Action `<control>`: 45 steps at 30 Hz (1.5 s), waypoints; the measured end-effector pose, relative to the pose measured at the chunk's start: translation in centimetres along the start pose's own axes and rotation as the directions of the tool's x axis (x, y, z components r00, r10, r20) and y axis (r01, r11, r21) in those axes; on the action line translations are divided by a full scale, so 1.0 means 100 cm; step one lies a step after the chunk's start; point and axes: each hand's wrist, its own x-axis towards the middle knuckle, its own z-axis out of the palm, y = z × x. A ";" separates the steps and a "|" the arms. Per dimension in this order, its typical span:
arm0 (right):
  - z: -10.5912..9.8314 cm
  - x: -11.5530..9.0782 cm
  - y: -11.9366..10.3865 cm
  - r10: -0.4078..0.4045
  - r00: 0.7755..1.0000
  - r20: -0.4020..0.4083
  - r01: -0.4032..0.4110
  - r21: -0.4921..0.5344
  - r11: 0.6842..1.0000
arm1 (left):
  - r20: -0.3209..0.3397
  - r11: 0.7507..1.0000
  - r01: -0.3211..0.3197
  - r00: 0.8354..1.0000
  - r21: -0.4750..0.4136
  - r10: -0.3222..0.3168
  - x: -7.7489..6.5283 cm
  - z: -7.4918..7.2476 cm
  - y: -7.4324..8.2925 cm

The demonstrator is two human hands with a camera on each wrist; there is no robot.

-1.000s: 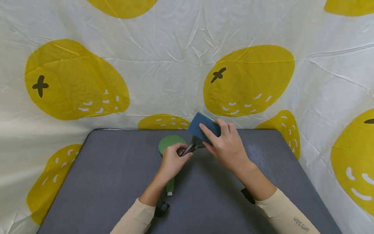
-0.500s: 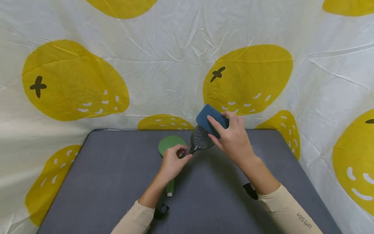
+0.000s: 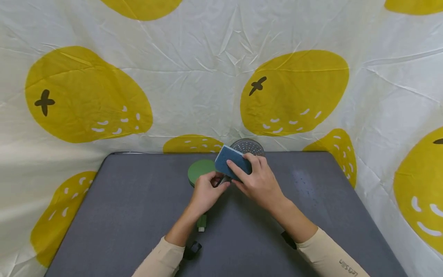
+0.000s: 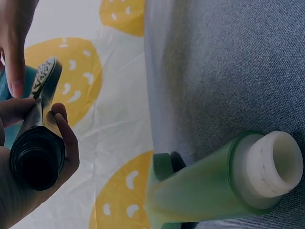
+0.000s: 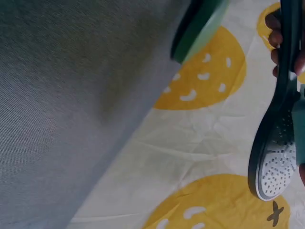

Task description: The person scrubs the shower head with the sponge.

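Note:
A dark shower head [image 3: 247, 146] with a round nozzle face is held up over the table. My left hand [image 3: 206, 192] grips it by the handle; the left wrist view shows the handle's open threaded end [image 4: 37, 160] between thumb and fingers. My right hand [image 3: 259, 179] holds a blue sponge [image 3: 232, 161] with a paler edge, fingers spread over its back. The sponge lies over the handle and the lower part of the nozzle face, hiding them in the head view. In the right wrist view the shower head [image 5: 277, 157] shows side-on, with the sponge [image 5: 299, 129] at its nozzle side.
A second, green shower head [image 3: 200, 169] lies on the grey table [image 3: 121, 215] behind my left hand; its pale threaded end [image 4: 274, 164] faces the left wrist camera. Damp spots [image 3: 304, 182] mark the table at right. A lemon-print sheet [image 3: 194, 96] hangs around the table.
My right hand went up and right with the sponge, uncovering the nozzle face, then came back down and left onto the handle. The left hand's grip stays nearly in place.

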 end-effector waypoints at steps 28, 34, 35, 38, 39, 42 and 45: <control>-0.018 -0.001 0.053 0.153 0.987 -0.044 -0.149 0.083 0.985 | 0.005 0.974 0.039 0.999 -0.223 -0.039 -0.002 0.005 -0.006; -0.007 -0.010 0.035 0.086 0.996 -0.016 -0.084 0.107 0.991 | 0.001 0.957 0.061 0.998 -0.283 -0.063 -0.001 0.006 -0.009; -0.005 -0.011 0.032 0.080 0.997 -0.006 -0.079 0.104 0.991 | -0.002 0.955 0.065 0.998 -0.288 -0.068 -0.001 0.006 -0.009; -0.003 -0.017 0.025 0.062 0.998 0.015 -0.063 0.105 0.992 | -0.011 0.954 0.069 0.997 -0.291 -0.076 -0.001 0.005 -0.010; -0.002 -0.019 0.023 0.057 0.998 0.023 -0.059 0.104 0.993 | -0.016 0.954 0.070 0.997 -0.292 -0.078 -0.001 0.005 -0.010; -0.002 -0.024 0.021 0.036 0.998 0.043 -0.041 0.121 0.992 | -0.024 0.951 0.067 0.997 -0.301 -0.078 -0.001 0.004 -0.010; -0.003 -0.028 0.020 0.003 0.996 0.086 -0.016 0.146 0.989 | -0.041 0.947 0.062 0.996 -0.316 -0.078 -0.001 0.003 -0.011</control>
